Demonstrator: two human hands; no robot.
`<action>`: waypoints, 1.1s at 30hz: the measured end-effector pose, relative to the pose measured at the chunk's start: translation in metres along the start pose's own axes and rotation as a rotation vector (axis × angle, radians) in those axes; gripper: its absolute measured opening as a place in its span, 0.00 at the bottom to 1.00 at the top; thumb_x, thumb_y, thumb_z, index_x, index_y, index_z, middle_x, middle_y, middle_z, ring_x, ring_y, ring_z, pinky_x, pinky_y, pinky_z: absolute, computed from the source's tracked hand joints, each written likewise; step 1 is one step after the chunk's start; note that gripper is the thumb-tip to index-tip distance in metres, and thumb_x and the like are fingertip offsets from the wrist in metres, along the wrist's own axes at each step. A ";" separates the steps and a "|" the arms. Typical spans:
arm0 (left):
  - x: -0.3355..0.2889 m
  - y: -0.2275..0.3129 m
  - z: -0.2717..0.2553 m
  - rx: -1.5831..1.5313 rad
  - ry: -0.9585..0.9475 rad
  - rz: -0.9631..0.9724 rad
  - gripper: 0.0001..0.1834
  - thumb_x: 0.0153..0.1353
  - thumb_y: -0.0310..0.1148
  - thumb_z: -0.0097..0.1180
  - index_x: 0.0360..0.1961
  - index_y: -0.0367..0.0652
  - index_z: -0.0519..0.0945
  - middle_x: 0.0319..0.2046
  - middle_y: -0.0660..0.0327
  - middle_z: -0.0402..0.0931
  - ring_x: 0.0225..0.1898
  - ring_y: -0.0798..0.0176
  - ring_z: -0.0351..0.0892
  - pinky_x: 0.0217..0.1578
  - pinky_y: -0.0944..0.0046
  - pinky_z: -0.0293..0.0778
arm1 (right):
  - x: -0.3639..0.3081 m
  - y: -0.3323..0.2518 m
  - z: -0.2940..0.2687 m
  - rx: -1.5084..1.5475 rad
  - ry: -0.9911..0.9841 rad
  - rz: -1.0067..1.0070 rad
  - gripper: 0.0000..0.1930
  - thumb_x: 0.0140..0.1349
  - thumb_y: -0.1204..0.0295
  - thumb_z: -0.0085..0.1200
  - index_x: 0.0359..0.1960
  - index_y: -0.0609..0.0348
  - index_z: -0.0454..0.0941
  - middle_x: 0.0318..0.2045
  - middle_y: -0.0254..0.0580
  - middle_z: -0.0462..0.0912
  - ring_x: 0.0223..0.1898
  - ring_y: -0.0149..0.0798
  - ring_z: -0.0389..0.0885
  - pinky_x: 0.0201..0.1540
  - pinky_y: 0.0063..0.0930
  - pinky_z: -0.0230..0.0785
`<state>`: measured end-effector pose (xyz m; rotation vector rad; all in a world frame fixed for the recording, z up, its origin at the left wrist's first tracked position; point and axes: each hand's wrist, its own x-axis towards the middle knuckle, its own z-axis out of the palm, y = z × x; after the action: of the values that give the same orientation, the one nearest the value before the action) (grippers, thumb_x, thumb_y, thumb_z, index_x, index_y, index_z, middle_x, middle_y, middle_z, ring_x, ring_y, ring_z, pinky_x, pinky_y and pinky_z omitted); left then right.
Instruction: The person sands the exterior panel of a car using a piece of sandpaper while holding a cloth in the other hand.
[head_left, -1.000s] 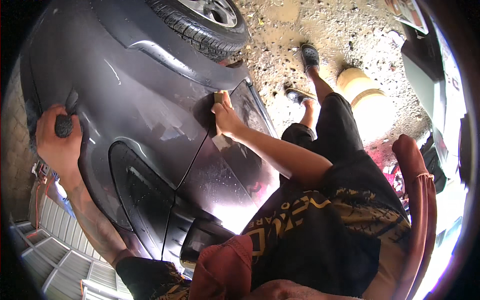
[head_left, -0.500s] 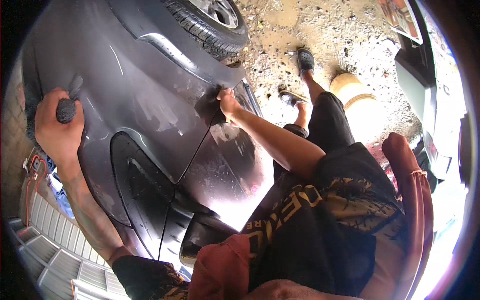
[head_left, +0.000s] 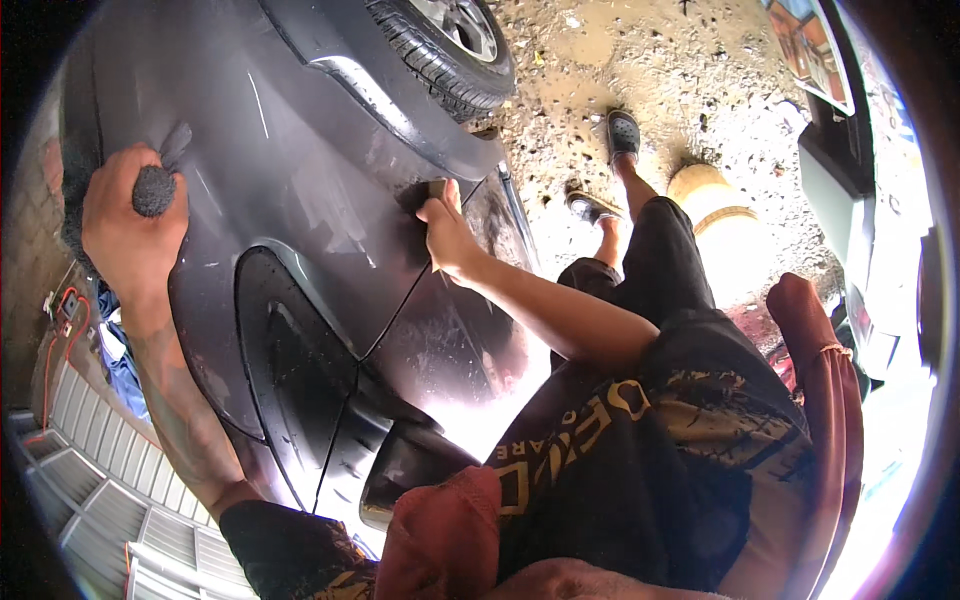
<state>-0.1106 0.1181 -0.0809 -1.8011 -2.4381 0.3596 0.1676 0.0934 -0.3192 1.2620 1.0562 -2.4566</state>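
Note:
My left hand (head_left: 130, 225) is closed around a bunched dark grey cloth (head_left: 154, 190), which bulges out between thumb and fingers. It rests at the far left side of a dark grey car body panel (head_left: 290, 190). My right hand (head_left: 449, 232) presses on the same panel, close to the seam by the wheel arch. Its fingers are closed on a small flat brown pad (head_left: 437, 188), mostly hidden beneath them. Whitish scuffs and dull patches mark the paint between the hands.
A car wheel (head_left: 450, 50) is beyond the panel. Below lie a black window section (head_left: 285, 340) and a side mirror (head_left: 410, 478). On wet, gritty ground (head_left: 560, 80) stand my feet in dark clogs (head_left: 622, 135), beside a round pale stool-like object (head_left: 705, 195). An orange cord (head_left: 75, 320) hangs at left.
My right hand has shifted slightly left along the panel, and the brown pad shows more at its fingertips. The left hand keeps its grip on the cloth. The whole view has shifted a little.

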 end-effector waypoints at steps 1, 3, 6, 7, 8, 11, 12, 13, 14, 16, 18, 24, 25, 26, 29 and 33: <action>-0.001 -0.001 0.001 0.001 0.002 -0.002 0.12 0.44 0.27 0.65 0.33 0.47 0.78 0.33 0.63 0.79 0.37 0.52 0.80 0.39 0.55 0.75 | 0.004 0.018 -0.003 0.013 -0.050 -0.043 0.31 0.68 0.66 0.34 0.69 0.74 0.53 0.74 0.72 0.35 0.76 0.64 0.28 0.76 0.45 0.26; 0.000 0.000 0.003 0.025 -0.009 -0.007 0.12 0.44 0.28 0.65 0.33 0.47 0.78 0.32 0.63 0.79 0.37 0.51 0.80 0.39 0.55 0.75 | 0.022 0.024 -0.007 0.088 -0.101 0.053 0.33 0.68 0.66 0.33 0.71 0.75 0.47 0.74 0.71 0.33 0.77 0.63 0.27 0.76 0.44 0.25; -0.001 -0.001 -0.003 0.063 -0.037 -0.023 0.13 0.44 0.28 0.66 0.33 0.47 0.78 0.32 0.63 0.79 0.37 0.51 0.79 0.40 0.54 0.74 | 0.013 -0.003 0.002 0.070 -0.069 0.226 0.34 0.68 0.67 0.33 0.72 0.75 0.45 0.75 0.66 0.30 0.77 0.59 0.23 0.76 0.43 0.24; -0.006 -0.002 -0.009 0.080 -0.044 -0.035 0.13 0.44 0.28 0.66 0.33 0.47 0.78 0.32 0.63 0.79 0.37 0.51 0.79 0.40 0.54 0.74 | 0.000 0.009 0.004 0.081 -0.122 0.196 0.34 0.67 0.67 0.34 0.72 0.75 0.44 0.75 0.66 0.31 0.77 0.58 0.22 0.76 0.43 0.24; -0.011 -0.003 -0.014 0.071 -0.041 -0.043 0.13 0.44 0.28 0.66 0.33 0.47 0.78 0.33 0.63 0.79 0.38 0.51 0.79 0.41 0.54 0.74 | -0.010 0.018 0.008 0.096 -0.172 0.155 0.35 0.67 0.67 0.34 0.73 0.74 0.43 0.75 0.66 0.31 0.77 0.57 0.22 0.76 0.42 0.24; -0.001 0.001 0.004 0.012 -0.026 -0.039 0.13 0.44 0.28 0.66 0.34 0.48 0.78 0.33 0.63 0.79 0.39 0.52 0.79 0.42 0.55 0.74 | -0.011 0.016 0.004 -0.055 -0.076 -0.004 0.37 0.65 0.68 0.34 0.74 0.71 0.41 0.76 0.62 0.31 0.78 0.53 0.26 0.77 0.38 0.23; 0.000 0.002 -0.001 0.015 -0.036 -0.039 0.14 0.44 0.28 0.66 0.34 0.48 0.78 0.33 0.64 0.79 0.39 0.53 0.79 0.42 0.56 0.74 | -0.008 0.012 0.003 -0.156 -0.095 -0.175 0.38 0.64 0.70 0.36 0.75 0.70 0.40 0.77 0.59 0.32 0.78 0.48 0.26 0.76 0.37 0.25; -0.002 0.002 0.001 0.028 -0.030 -0.053 0.14 0.44 0.28 0.66 0.34 0.48 0.78 0.33 0.64 0.79 0.39 0.53 0.79 0.42 0.56 0.74 | -0.001 0.011 -0.002 -0.263 -0.108 -0.354 0.39 0.63 0.72 0.37 0.75 0.68 0.38 0.77 0.56 0.33 0.79 0.44 0.27 0.76 0.36 0.28; -0.002 0.001 0.002 0.032 -0.047 -0.058 0.14 0.43 0.28 0.66 0.34 0.47 0.78 0.33 0.64 0.79 0.39 0.53 0.79 0.42 0.56 0.74 | -0.007 0.018 -0.016 0.016 -0.254 -0.406 0.40 0.60 0.72 0.39 0.75 0.69 0.42 0.78 0.54 0.34 0.78 0.44 0.27 0.76 0.37 0.23; -0.003 0.003 0.000 0.048 -0.056 -0.078 0.14 0.43 0.28 0.66 0.34 0.47 0.78 0.34 0.64 0.79 0.40 0.54 0.79 0.42 0.56 0.74 | -0.015 0.025 -0.038 0.244 -0.483 -0.456 0.42 0.55 0.71 0.41 0.74 0.69 0.45 0.78 0.52 0.35 0.78 0.44 0.27 0.76 0.38 0.18; -0.004 0.005 -0.005 0.048 -0.072 -0.096 0.15 0.43 0.27 0.66 0.34 0.47 0.78 0.33 0.64 0.79 0.39 0.54 0.79 0.42 0.56 0.74 | 0.003 0.023 -0.037 0.081 -0.559 -0.527 0.43 0.53 0.69 0.44 0.74 0.69 0.48 0.77 0.53 0.41 0.78 0.42 0.33 0.76 0.34 0.21; -0.005 0.001 0.005 0.015 -0.028 -0.033 0.16 0.43 0.25 0.66 0.35 0.45 0.77 0.35 0.61 0.78 0.39 0.51 0.78 0.42 0.54 0.74 | 0.032 -0.008 -0.022 0.066 -0.677 -0.272 0.38 0.58 0.61 0.46 0.70 0.70 0.58 0.66 0.53 0.61 0.68 0.42 0.53 0.70 0.33 0.40; -0.006 0.003 0.004 0.019 -0.029 -0.039 0.16 0.43 0.25 0.66 0.35 0.45 0.77 0.35 0.61 0.78 0.39 0.51 0.78 0.42 0.54 0.74 | 0.022 -0.006 -0.022 0.103 -0.570 -0.495 0.36 0.60 0.60 0.46 0.68 0.70 0.60 0.60 0.50 0.67 0.61 0.41 0.61 0.65 0.33 0.49; -0.007 0.005 0.002 0.028 -0.042 -0.042 0.15 0.43 0.25 0.66 0.35 0.45 0.77 0.35 0.61 0.79 0.40 0.51 0.78 0.42 0.54 0.74 | 0.012 -0.005 -0.022 0.122 -0.438 -0.702 0.35 0.62 0.59 0.46 0.67 0.69 0.61 0.54 0.48 0.73 0.55 0.40 0.68 0.60 0.34 0.57; -0.012 0.003 -0.018 0.064 -0.083 -0.072 0.15 0.43 0.25 0.66 0.34 0.46 0.77 0.35 0.62 0.79 0.39 0.52 0.79 0.42 0.55 0.74 | 0.025 -0.013 -0.005 -0.097 -0.521 0.246 0.33 0.65 0.65 0.49 0.72 0.60 0.57 0.48 0.50 0.80 0.43 0.41 0.81 0.38 0.35 0.72; -0.007 0.005 0.008 0.010 -0.030 -0.074 0.13 0.43 0.27 0.65 0.32 0.46 0.78 0.33 0.63 0.79 0.38 0.53 0.79 0.41 0.54 0.74 | 0.041 -0.029 -0.026 -0.460 -0.640 0.028 0.30 0.65 0.64 0.45 0.69 0.61 0.62 0.41 0.49 0.83 0.36 0.42 0.81 0.31 0.40 0.69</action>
<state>-0.1053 0.1116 -0.0895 -1.7083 -2.5097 0.3943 0.1452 0.1385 -0.3461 0.3148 1.2701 -2.1615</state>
